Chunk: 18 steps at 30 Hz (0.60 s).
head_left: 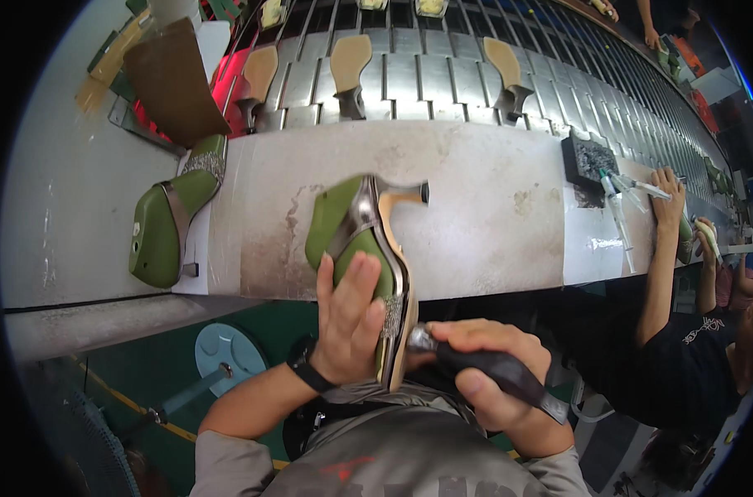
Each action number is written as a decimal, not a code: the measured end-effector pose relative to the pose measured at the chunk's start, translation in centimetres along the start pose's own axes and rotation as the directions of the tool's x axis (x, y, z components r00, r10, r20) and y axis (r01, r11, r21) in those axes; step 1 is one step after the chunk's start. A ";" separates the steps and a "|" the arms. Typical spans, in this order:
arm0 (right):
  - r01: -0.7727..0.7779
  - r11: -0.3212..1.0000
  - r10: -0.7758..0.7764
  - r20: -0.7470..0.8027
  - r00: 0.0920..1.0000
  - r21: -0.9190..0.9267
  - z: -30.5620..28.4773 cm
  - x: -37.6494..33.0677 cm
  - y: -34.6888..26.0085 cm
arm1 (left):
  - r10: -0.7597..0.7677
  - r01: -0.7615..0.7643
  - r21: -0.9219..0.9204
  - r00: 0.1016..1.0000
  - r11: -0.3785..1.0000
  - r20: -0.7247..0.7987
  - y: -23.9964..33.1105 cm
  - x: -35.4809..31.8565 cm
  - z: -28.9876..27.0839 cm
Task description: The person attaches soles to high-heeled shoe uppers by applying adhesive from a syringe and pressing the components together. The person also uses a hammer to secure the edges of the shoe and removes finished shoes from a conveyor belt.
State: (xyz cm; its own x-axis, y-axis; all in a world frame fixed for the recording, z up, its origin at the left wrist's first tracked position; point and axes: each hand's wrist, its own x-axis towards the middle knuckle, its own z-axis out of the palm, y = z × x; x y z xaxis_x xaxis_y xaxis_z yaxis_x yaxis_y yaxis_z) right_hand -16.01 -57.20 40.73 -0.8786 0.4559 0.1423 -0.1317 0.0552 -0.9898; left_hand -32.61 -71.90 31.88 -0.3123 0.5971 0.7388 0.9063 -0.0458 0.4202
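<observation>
My left hand point(348, 319) is wrapped round a heeled sandal point(399, 273) mounted on a green shoe last point(335, 217). The sandal has metallic straps, a glittery band at the toe and a tan sole turned to the right; its heel points right over the bench. Low in front of my body, my right hand point(505, 364) grips a tool with a dark handle and rounded metal head point(484, 360). That head is close against the sole near the toe; whether it touches I cannot tell. Further left on the bench lies another sandal on a green last point(173, 211).
A pale, stained bench point(484, 207) runs in front of me. Beyond it, a slatted metal conveyor point(443, 70) carries several tan heeled soles point(351, 70). On the right are a black block point(588, 161), syringes point(617, 211) and a co-worker's arm point(662, 240). A blue round stool point(227, 352) stands below.
</observation>
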 end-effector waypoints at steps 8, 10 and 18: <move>-0.019 0.998 0.018 -0.021 1.000 -0.058 0.5 0.3 3.1 | 0.028 -0.034 0.146 0.999 0.989 0.044 -3.7 -3.3 2.0; -0.042 0.998 0.041 -0.014 0.999 -0.052 -0.1 1.0 3.1 | 0.026 -0.036 0.155 0.997 0.987 0.069 -3.9 -3.4 2.1; 0.069 0.995 -0.066 -0.043 0.997 0.075 -2.0 4.6 2.9 | 0.131 -0.151 0.240 0.986 0.959 0.099 -4.2 -3.4 2.1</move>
State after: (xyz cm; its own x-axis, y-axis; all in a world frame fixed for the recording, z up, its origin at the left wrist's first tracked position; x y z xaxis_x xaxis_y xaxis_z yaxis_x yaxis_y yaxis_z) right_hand -19.50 -53.21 38.46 -0.8475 0.4887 0.2071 -0.2265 0.0198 -0.9738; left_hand -34.72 -72.05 26.48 -0.1613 0.6625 0.7315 0.9847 0.0583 0.1644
